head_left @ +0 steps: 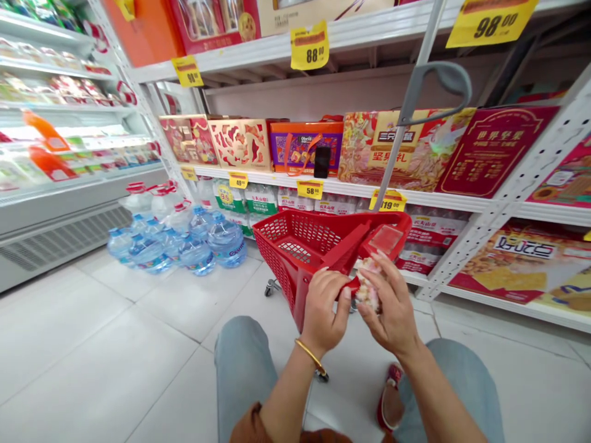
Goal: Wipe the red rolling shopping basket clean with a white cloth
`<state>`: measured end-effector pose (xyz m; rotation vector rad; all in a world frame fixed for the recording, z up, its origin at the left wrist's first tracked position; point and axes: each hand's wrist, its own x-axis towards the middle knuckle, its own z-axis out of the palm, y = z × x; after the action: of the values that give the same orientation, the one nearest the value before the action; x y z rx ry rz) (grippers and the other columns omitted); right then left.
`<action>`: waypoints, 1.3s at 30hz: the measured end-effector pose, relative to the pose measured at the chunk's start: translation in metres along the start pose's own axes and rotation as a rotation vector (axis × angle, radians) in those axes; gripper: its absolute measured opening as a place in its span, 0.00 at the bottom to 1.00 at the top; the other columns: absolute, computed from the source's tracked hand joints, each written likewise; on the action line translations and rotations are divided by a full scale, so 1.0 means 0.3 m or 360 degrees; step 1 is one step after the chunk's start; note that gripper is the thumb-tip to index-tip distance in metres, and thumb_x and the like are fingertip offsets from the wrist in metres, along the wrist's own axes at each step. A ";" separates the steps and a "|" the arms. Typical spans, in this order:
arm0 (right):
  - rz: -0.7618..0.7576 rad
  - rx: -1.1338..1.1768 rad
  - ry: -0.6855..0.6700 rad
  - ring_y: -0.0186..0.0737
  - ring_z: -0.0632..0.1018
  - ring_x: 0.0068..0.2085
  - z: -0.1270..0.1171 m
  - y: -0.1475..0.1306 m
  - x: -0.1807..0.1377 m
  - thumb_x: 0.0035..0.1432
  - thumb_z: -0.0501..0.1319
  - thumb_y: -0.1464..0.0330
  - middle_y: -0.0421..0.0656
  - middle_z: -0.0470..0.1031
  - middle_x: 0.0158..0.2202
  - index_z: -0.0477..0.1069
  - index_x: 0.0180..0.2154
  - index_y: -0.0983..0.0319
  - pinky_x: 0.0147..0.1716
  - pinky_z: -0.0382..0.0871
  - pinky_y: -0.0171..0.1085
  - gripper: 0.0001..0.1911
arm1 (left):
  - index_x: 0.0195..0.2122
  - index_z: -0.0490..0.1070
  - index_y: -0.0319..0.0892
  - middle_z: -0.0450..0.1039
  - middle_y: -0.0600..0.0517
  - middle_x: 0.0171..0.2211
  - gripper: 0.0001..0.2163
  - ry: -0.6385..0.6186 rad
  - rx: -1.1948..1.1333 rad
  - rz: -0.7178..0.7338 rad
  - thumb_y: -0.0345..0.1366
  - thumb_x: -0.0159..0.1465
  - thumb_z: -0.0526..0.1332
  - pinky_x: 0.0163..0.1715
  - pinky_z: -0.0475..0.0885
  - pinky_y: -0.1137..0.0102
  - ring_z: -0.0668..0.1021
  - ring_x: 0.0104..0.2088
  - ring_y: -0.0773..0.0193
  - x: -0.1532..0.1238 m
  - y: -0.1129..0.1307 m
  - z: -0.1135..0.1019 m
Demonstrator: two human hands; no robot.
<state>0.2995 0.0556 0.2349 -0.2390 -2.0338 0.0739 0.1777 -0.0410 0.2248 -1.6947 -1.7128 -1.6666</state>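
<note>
My left hand (325, 311) is closed, and a small red piece (353, 287) pokes out between its thumb and fingers. Beside it, my right hand (390, 301) curls around a pinkish-white, lumpy-looking item (368, 294) whose exact kind I cannot make out. The red piece meets this item, but I cannot tell whether the two are joined. Both hands are above my knees, in front of a red plastic shopping cart (289, 271). A clear-topped red box-like part (386, 239) shows at the cart's near right, just beyond my right fingers.
Large blue-tinted water bottles (194, 253) stand on the tiled floor at left, near a refrigerated case (78, 203). Gift boxes (383, 151) line the shelf ahead. A black phone (322, 162) leans there. A grey pole with a looped handle (406, 117) rises from the cart.
</note>
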 end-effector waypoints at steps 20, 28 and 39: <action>-0.0117 0.0108 0.0131 0.43 0.78 0.45 0.060 -0.029 -0.004 0.54 0.62 0.71 0.43 0.76 0.40 0.73 0.42 0.55 0.54 0.68 0.58 0.12 | 0.45 0.69 0.42 0.75 0.45 0.41 0.12 0.0008 0.0015 0.0123 0.35 0.68 0.48 0.52 0.67 0.55 0.75 0.45 0.58 -0.021 -0.041 0.019; -0.0130 0.0090 0.0174 0.43 0.79 0.42 0.051 0.014 0.009 0.54 0.62 0.72 0.42 0.76 0.38 0.73 0.38 0.55 0.50 0.71 0.58 0.09 | 0.42 0.69 0.42 0.74 0.47 0.38 0.09 -0.0080 -0.0082 0.0084 0.34 0.67 0.50 0.51 0.65 0.57 0.73 0.41 0.59 -0.006 -0.040 0.015; -0.0054 0.0112 0.0209 0.45 0.77 0.44 0.043 0.084 0.009 0.53 0.62 0.73 0.42 0.76 0.38 0.73 0.37 0.57 0.54 0.66 0.59 0.09 | 0.41 0.69 0.42 0.74 0.47 0.36 0.09 -0.0028 -0.0100 0.0089 0.36 0.66 0.51 0.49 0.65 0.58 0.73 0.41 0.59 0.006 -0.033 0.011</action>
<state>0.2902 0.0814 0.2272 -0.1606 -1.9005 0.1060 0.1711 -0.0345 0.2198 -1.7733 -1.6217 -1.7022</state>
